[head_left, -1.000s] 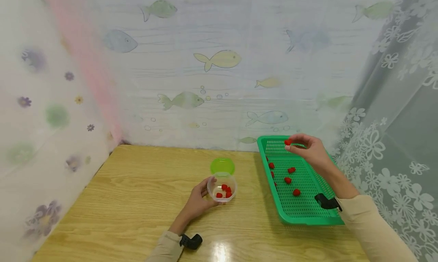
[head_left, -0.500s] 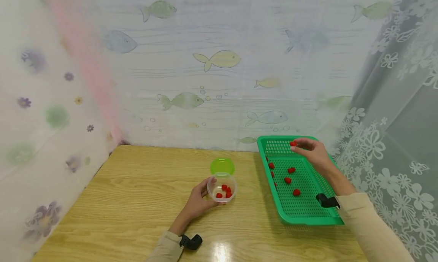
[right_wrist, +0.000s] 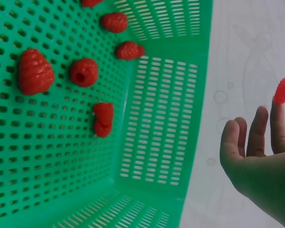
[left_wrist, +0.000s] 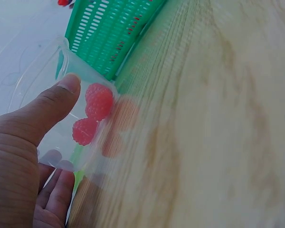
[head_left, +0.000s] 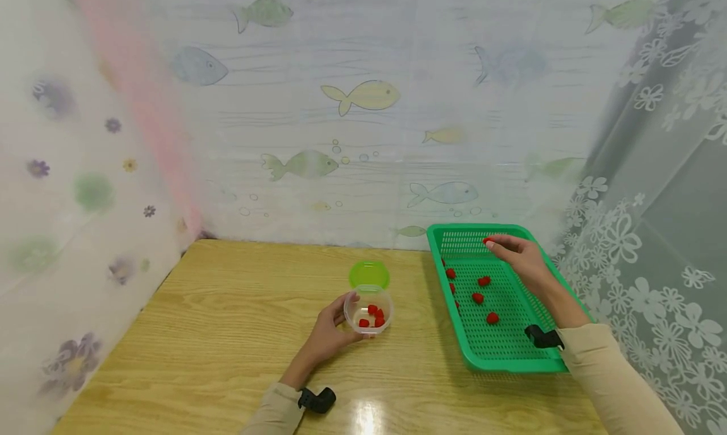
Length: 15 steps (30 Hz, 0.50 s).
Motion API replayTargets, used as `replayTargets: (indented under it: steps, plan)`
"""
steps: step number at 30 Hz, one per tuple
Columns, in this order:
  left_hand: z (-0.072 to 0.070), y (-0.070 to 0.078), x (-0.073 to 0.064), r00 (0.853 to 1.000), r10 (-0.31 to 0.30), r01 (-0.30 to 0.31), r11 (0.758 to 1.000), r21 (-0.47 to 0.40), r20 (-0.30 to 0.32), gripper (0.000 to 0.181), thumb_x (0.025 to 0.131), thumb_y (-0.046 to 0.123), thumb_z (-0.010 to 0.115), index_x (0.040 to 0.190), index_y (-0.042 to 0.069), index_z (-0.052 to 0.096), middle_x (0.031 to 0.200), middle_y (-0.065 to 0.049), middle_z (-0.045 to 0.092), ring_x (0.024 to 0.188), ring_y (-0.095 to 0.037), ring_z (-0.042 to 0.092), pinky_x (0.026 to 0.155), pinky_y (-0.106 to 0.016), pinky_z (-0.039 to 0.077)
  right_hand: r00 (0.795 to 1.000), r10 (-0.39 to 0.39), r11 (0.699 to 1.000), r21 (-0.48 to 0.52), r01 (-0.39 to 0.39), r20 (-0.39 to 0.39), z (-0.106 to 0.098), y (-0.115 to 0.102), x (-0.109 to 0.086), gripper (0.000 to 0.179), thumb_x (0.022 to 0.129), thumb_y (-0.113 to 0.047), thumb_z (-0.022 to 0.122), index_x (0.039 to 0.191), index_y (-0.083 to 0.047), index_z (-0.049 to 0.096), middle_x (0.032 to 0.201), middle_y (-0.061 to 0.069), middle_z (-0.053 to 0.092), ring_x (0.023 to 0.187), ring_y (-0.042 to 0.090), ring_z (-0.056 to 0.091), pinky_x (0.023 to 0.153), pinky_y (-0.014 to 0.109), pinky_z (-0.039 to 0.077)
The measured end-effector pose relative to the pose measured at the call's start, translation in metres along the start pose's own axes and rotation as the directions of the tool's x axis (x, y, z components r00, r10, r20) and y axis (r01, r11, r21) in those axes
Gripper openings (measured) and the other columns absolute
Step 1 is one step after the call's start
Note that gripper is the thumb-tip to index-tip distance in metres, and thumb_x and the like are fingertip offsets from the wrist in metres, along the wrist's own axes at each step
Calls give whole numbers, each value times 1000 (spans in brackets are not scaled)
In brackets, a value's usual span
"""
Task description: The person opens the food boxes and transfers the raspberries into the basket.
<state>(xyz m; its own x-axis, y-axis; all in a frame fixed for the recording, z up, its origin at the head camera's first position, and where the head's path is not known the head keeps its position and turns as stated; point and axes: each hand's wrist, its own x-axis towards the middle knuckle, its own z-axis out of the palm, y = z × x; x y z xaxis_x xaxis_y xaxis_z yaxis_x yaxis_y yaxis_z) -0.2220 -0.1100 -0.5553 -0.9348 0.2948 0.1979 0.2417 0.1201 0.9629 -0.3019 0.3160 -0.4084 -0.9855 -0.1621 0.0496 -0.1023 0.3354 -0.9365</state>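
My left hand [head_left: 328, 331] grips a clear plastic tub [head_left: 389, 303] from its left side on the table. Several red raspberries [head_left: 379, 322] lie at the bottom of the tub. In the left wrist view the thumb [left_wrist: 61, 95] lies along the tub's wall, with two raspberries [left_wrist: 99, 101] showing through the plastic. Above the far end of a green basket [head_left: 467, 343], my right hand [head_left: 527, 262] pinches one raspberry [head_left: 486, 240] between thumb and fingertips. The right wrist view shows this raspberry [right_wrist: 283, 91] partly cut off by the frame edge, the other fingers spread away from it.
Several loose raspberries [head_left: 478, 298] are scattered over the basket floor, some close to its left wall. Behind the tub lies a round lime-green lid [head_left: 369, 274]. A fish-patterned curtain [head_left: 369, 170] closes off the table's far side; a lace curtain [head_left: 670, 321] hangs at the right.
My right hand has shifted slightly to the right above the basket, still pinching the raspberry. The left hand and the tub have stayed in place.
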Motion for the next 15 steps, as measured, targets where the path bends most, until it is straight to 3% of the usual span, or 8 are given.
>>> replayTargets:
  steps: [5, 15]
  plan:
    - [0, 0, 0, 1000, -5, 5, 1000, 2, 6, 89, 81, 5, 86, 156, 5, 37, 152, -20, 48, 138, -36, 51, 110, -41, 47, 1000, 22, 998, -65, -23, -14, 2, 3, 0, 56, 104, -38, 58, 139, 6, 54, 111, -22, 60, 102, -7, 57, 88, 14, 51]
    - [-1, 0, 0, 1000, -1, 1, 1000, -4, 5, 89, 82, 5, 85, 157, 5, 37, 152, -20, 48, 138, -36, 50, 110, -42, 46, 1000, 14, 996, -94, -14, -1, 2, 6, -3, 56, 104, -32, 61, 139, 10, 52, 110, -23, 59, 102, -10, 55, 87, 12, 49]
